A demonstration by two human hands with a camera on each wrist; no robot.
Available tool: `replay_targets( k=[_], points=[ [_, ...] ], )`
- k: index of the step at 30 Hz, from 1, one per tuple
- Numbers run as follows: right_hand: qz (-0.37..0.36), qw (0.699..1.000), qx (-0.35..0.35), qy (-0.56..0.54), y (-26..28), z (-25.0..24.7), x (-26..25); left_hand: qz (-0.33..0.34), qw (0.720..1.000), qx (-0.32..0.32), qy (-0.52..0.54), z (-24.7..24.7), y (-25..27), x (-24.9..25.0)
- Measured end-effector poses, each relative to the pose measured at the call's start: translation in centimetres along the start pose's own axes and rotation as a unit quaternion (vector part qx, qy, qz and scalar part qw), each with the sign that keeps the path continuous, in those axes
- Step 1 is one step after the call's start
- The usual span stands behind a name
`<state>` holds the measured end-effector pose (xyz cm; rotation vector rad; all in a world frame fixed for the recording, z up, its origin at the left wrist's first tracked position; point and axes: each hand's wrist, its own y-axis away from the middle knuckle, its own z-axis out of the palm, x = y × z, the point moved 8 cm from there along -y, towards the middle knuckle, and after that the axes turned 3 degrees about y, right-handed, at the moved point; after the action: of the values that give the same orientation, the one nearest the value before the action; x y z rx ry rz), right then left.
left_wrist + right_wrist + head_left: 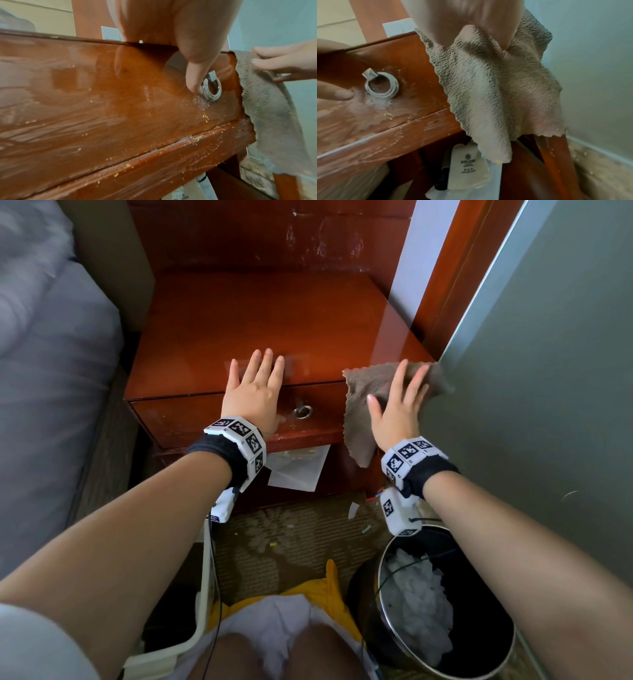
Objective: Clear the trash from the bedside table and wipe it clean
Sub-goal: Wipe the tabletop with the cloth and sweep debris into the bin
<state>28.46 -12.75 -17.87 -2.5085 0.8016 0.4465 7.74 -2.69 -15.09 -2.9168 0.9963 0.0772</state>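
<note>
Kneeling before the bedside table (pixel 274 313), the person works at its front edge with both hands. The left hand (pixel 255 392) lies flat on the tabletop, fingers straight and spread, the thumb dropping over the drawer front to touch just beside the ring pull (pixel 211 88) — likely a brace that steadies the body and keeps the drawer shut while the other hand scrubs. The right hand (pixel 399 402) presses a brown-grey terry cloth (pixel 363 412) onto the front right corner, fingers extended on top of it, not curled round it; half the cloth hangs down over the drawer's right end. The tabletop looks free of trash, and white crumpled tissue fills the black waste bin (pixel 479 604) at the right knee. Pale smears and yellow crumbs remain on the drawer front (pixel 102 108) and the rail below it. Under the table lies what may be a printed paper packet (pixel 469 162) — blurred.
</note>
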Motion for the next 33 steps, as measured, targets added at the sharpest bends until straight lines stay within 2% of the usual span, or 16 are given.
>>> replay_targets(
  k=[3, 7, 13, 17, 20, 25, 29, 33],
  points=[
    [0.044, 0.995, 0.007, -0.089, 0.8, 1.1, -1.2, 0.003, 1.0, 0.002, 0.002, 0.0, 0.0, 0.0],
    [0.057, 0.986, -0.017, -0.156, 2.2, 3.1, -2.8, 0.007, 1.0, 0.001, 0.003, 0.0, 0.1, 0.0],
    [0.024, 0.987, -0.091, -0.129, 5.5, 6.9, -5.5, 0.033, 0.999, -0.01, 0.022, -0.2, 0.3, -0.2],
    [0.02, 0.988, -0.14, -0.053, 6.7, 8.8, -5.9, 0.072, 0.996, 0.027, 0.037, -0.4, 2.0, -0.3],
    [-0.012, 0.984, -0.173, 0.031, 8.2, 9.9, -6.4, 0.07, 0.992, 0.089, 0.056, -0.3, 4.0, -1.4],
    [-0.076, 0.973, -0.204, 0.079, 10.6, 11.4, -9.0, 0.067, 0.975, 0.188, 0.095, 0.4, 7.4, -4.3],
    [-0.159, 0.958, -0.212, 0.107, 12.8, 12.5, -13.0, 0.077, 0.973, 0.195, 0.093, 1.3, 9.0, -5.9],
    [-0.26, 0.929, -0.207, 0.161, 14.1, 13.4, -16.1, 0.041, 0.975, 0.197, 0.092, 1.4, 9.9, -8.3]
  ],
)
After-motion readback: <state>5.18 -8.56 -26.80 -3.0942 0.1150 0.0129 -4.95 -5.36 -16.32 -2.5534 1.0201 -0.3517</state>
